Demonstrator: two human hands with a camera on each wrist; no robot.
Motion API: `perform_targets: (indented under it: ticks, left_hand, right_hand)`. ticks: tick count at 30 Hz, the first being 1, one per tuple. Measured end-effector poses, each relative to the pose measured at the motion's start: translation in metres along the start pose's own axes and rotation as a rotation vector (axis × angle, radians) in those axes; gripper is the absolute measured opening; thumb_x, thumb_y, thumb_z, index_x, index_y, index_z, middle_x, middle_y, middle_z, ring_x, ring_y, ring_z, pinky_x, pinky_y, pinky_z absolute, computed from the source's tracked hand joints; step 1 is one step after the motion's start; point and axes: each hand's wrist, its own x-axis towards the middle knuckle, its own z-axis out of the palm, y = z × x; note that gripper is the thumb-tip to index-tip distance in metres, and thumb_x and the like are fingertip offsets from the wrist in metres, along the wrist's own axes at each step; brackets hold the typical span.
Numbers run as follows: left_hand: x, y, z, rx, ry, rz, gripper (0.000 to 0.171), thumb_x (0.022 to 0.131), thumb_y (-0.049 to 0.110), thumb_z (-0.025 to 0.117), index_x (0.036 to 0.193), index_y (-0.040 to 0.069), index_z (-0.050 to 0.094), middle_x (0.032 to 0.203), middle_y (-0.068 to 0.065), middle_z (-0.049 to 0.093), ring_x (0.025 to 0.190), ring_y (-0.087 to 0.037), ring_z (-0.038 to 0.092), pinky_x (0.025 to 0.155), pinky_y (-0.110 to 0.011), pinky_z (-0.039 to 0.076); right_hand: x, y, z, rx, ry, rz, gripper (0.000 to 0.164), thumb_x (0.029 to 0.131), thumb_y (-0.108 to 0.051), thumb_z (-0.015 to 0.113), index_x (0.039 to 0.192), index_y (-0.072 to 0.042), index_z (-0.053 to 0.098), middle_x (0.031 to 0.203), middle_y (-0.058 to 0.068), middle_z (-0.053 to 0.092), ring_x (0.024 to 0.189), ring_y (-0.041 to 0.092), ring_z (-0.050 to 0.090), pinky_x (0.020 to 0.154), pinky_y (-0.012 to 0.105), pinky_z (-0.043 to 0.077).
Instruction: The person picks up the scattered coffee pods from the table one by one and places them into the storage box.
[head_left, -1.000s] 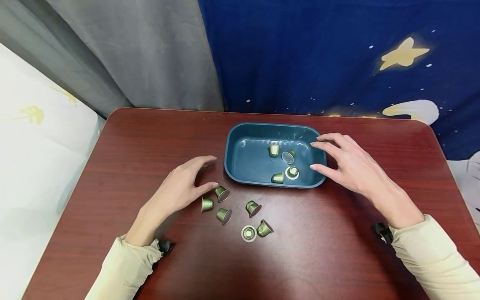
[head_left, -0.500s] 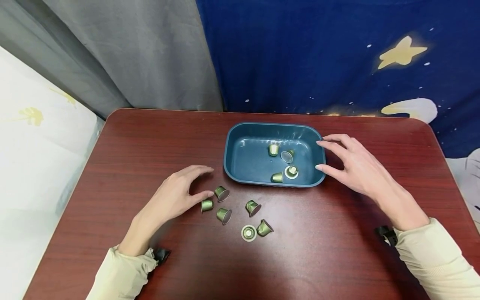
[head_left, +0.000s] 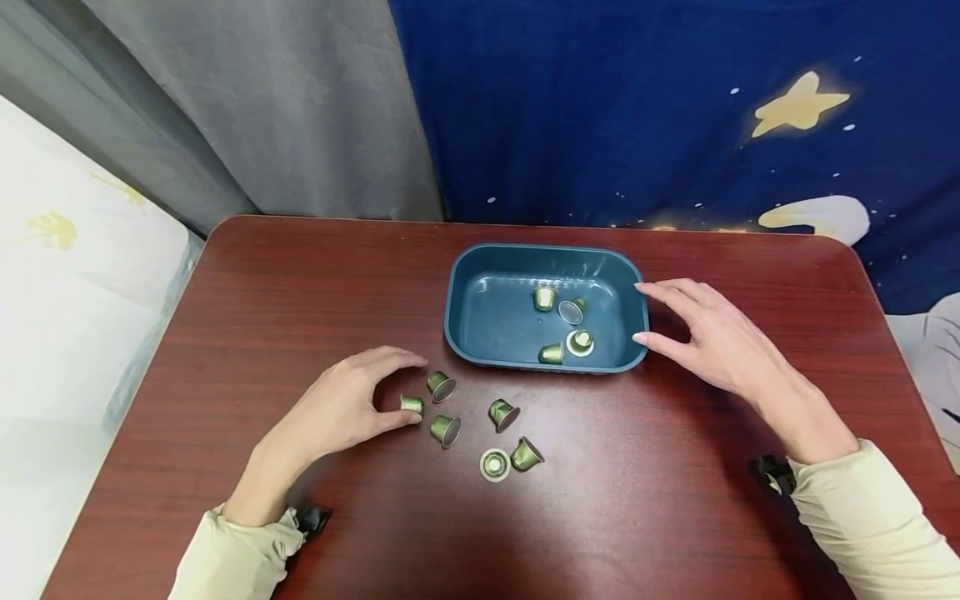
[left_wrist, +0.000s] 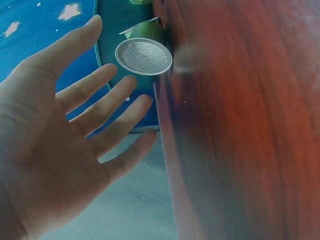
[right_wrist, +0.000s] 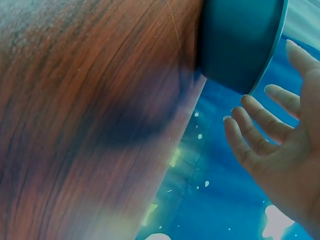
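My left hand (head_left: 337,412) is spread beside the loose coffee capsules, its thumb tip by a green capsule (head_left: 412,404). Another capsule (head_left: 441,386) lies just beyond the fingers. In the left wrist view, a capsule's silvery lid (left_wrist: 144,56) shows past the fingertips, with nothing in the palm. My right hand (head_left: 723,346) is at the right end of a dark teal bin (head_left: 491,364), fingers apart. Fingertips are at the rim; whether they touch it I cannot tell. Inside the bin several green capsules (head_left: 551,354) lie toward the right half.
More capsules lie on the reddish-brown table (head_left: 637,500) in front of the bin: one on its side (head_left: 446,430), one (head_left: 503,414) further right, a lid-down one (head_left: 495,465) and its neighbour (head_left: 527,454). Grey (head_left: 315,108) and blue curtains (head_left: 585,108) hang behind the table.
My left hand has moved down and slightly left, from the upper capsule toward the leftmost one. My right hand has drawn back a little to the right, out of the bin's end.
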Motion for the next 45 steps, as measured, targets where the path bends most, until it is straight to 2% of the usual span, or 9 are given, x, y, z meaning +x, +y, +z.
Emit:
perform_targets:
  ticks: [5, 12, 18, 28, 37, 45]
  left_hand:
    - [-0.002, 0.000, 0.002, 0.001, -0.015, 0.005, 0.060, 0.076, 0.041, 0.086, 0.130, 0.026, 0.064, 0.125, 0.013, 0.060, 0.114, -0.010, 0.059, 0.096, -0.041, 0.048]
    - [-0.004, -0.003, 0.002, 0.005, -0.026, -0.010, 0.060, 0.074, 0.034, 0.089, 0.128, 0.025, 0.065, 0.120, 0.012, 0.064, 0.109, -0.013, 0.062, 0.092, -0.042, 0.050]
    - [-0.006, -0.005, 0.002, 0.032, -0.031, -0.029, 0.055, 0.074, 0.028, 0.089, 0.125, 0.025, 0.067, 0.117, 0.012, 0.064, 0.105, -0.012, 0.062, 0.089, -0.040, 0.052]
    - [-0.006, -0.006, 0.004, 0.039, -0.025, -0.010, 0.048, 0.075, 0.028, 0.088, 0.119, 0.025, 0.069, 0.113, 0.011, 0.065, 0.102, -0.012, 0.062, 0.088, -0.040, 0.052]
    - [-0.006, -0.006, 0.007, 0.046, -0.033, -0.002, 0.042, 0.076, 0.028, 0.088, 0.114, 0.024, 0.070, 0.114, 0.013, 0.063, 0.106, -0.010, 0.061, 0.088, -0.040, 0.052]
    - [-0.005, -0.004, 0.009, 0.088, -0.035, 0.011, 0.041, 0.075, 0.031, 0.088, 0.112, 0.023, 0.073, 0.112, 0.010, 0.065, 0.107, -0.014, 0.060, 0.084, -0.041, 0.053]
  right_hand:
    - [-0.001, 0.002, 0.001, 0.009, -0.012, 0.008, 0.065, 0.087, -0.038, 0.076, 0.143, -0.014, 0.053, 0.129, 0.008, 0.058, 0.122, 0.028, 0.051, 0.102, 0.050, 0.038]
    - [-0.002, 0.002, 0.007, 0.076, -0.012, 0.056, 0.065, 0.087, -0.037, 0.077, 0.144, -0.018, 0.053, 0.124, 0.008, 0.063, 0.116, 0.026, 0.057, 0.099, 0.048, 0.041]
    - [-0.003, 0.005, 0.010, 0.097, 0.018, 0.062, 0.063, 0.086, -0.033, 0.079, 0.142, -0.020, 0.055, 0.118, 0.002, 0.063, 0.106, 0.020, 0.062, 0.088, 0.039, 0.046]
    - [-0.005, 0.006, 0.012, 0.122, 0.040, 0.058, 0.061, 0.085, -0.028, 0.081, 0.140, -0.021, 0.056, 0.113, -0.001, 0.064, 0.102, 0.015, 0.061, 0.086, 0.026, 0.044]
    - [-0.007, 0.006, 0.014, 0.168, 0.008, 0.098, 0.063, 0.086, -0.029, 0.079, 0.143, -0.023, 0.054, 0.112, -0.004, 0.064, 0.100, 0.015, 0.064, 0.084, 0.034, 0.049]
    - [-0.008, 0.007, 0.016, 0.193, 0.009, 0.087, 0.066, 0.087, -0.023, 0.079, 0.147, -0.023, 0.051, 0.114, -0.003, 0.064, 0.095, 0.015, 0.067, 0.082, 0.023, 0.050]
